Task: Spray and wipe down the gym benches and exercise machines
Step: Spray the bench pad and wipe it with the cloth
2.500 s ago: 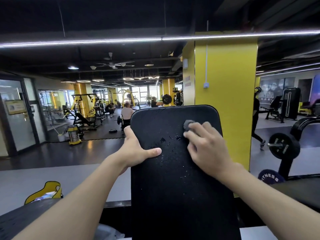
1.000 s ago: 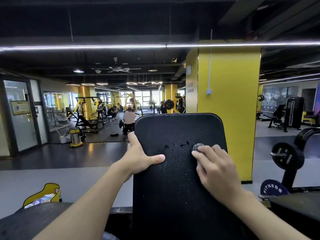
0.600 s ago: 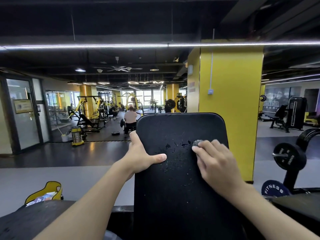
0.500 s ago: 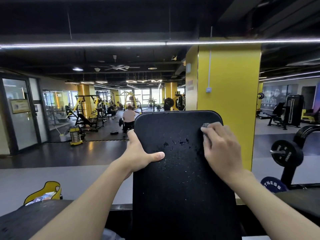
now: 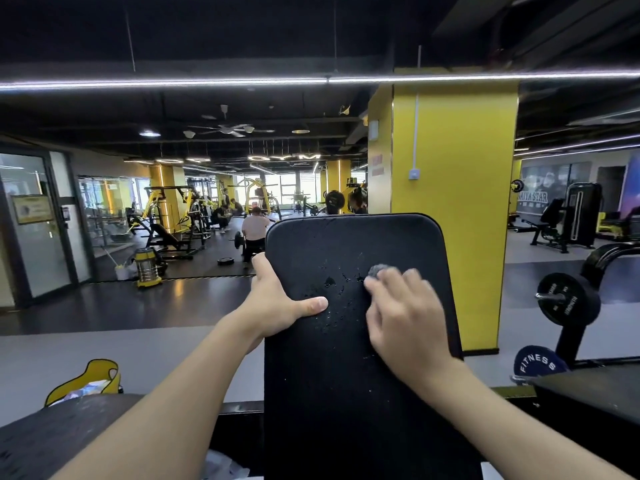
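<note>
Fingers (image 5: 393,289) of right hand (image 5: 405,320) press cloth (image 5: 378,270) against upright pad (image 5: 346,393)

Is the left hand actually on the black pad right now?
Touching. The head view shows the left hand gripping the left edge of the black pad, thumb flat on its face.
</note>
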`<state>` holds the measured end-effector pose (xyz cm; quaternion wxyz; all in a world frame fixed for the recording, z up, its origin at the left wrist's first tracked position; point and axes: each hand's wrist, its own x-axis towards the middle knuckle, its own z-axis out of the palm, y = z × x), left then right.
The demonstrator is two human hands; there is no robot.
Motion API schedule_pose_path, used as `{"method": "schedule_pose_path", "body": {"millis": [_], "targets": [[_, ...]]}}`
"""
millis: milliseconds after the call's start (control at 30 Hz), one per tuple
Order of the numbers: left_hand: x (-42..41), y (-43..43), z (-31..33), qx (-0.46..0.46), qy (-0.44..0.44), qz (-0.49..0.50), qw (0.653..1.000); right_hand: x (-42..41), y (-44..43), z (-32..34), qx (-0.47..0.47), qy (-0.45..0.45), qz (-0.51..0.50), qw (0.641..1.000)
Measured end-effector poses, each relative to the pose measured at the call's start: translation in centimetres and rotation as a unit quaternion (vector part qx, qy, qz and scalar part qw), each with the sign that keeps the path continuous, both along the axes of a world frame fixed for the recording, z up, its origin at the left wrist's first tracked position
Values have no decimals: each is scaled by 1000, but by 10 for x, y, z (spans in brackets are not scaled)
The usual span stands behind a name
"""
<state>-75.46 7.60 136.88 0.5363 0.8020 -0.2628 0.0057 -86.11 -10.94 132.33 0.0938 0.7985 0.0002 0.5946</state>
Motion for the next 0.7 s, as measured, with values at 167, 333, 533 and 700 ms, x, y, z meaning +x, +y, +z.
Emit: {"method": "schedule_pose_path", "body": {"millis": [167,333,533,700], "targets": [[0,-1,0,-8,4,-3,1000,2,-30,34,-32,18,-6,999],[2,0,-3,-5,2,1,1000,4,3,10,-35,29,-1,999],[2,0,-4,-11,7,-7,1000,6,-23,40,-23,36,7,999],[4,0,-4,-3,2,4,1000,8,15,2,-54,42,34,997]]}}
